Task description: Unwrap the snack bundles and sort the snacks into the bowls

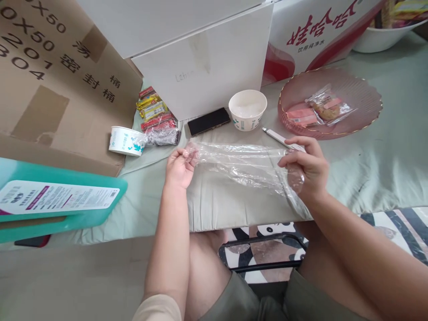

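A clear plastic sheet or bag is stretched between my two hands above the cloth-covered surface. My left hand pinches its left end. My right hand grips the other end, and some of the film hangs below the fingers. Just behind the right hand lies a white pen-like tool, its near end partly hidden by the fingers. A white paper bowl with a leaf print stands upright beyond the film. Left of that bowl rests a black phone.
A pink ribbed bowl holds wrapped snacks. Several wrapped bars lie beside a tilted paper cup. Cardboard box, white box and red-and-white carton line the back. A green jug occupies the left edge.
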